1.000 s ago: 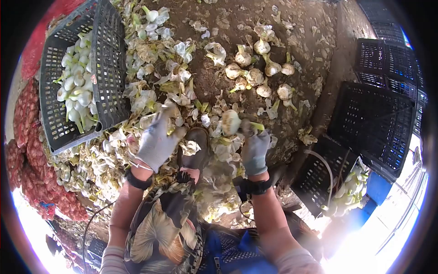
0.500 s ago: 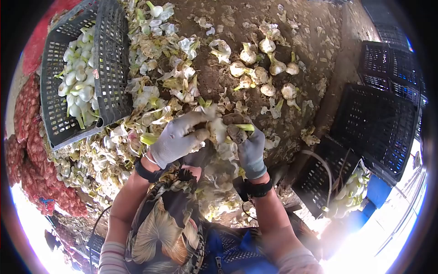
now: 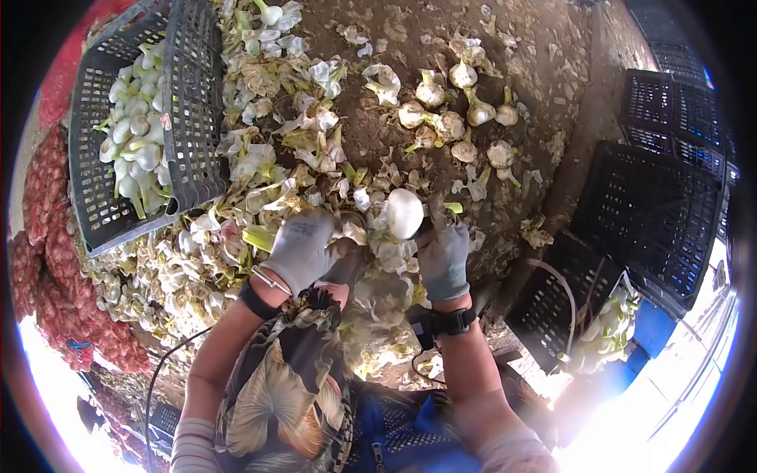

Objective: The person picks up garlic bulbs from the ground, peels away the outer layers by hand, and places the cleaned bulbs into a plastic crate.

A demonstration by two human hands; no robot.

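Note:
My right hand (image 3: 444, 260), in a grey glove, is closed on the green stem of a garlic bulb (image 3: 404, 214). The bulb is white and smooth, and points to the left of the hand. My left hand (image 3: 303, 248), also gloved, is to the left of the bulb and apart from it. Its fingers are curled at brownish peel (image 3: 348, 229); the fingertips are blurred. Beyond the hands, several unpeeled garlic bulbs (image 3: 449, 126) with dry skins lie on the soil.
A black crate (image 3: 193, 102) with peeled white garlic (image 3: 138, 126) stands at the upper left. Red net sacks (image 3: 79, 292) lie at the left. Loose peels (image 3: 189, 268) cover the ground. Dark crates (image 3: 639, 213) and more garlic (image 3: 607, 327) are at the right.
My left hand has moved left and down, away from the bulb. The bulb now shows a smooth white surface. My right hand has shifted slightly right, still with the stem.

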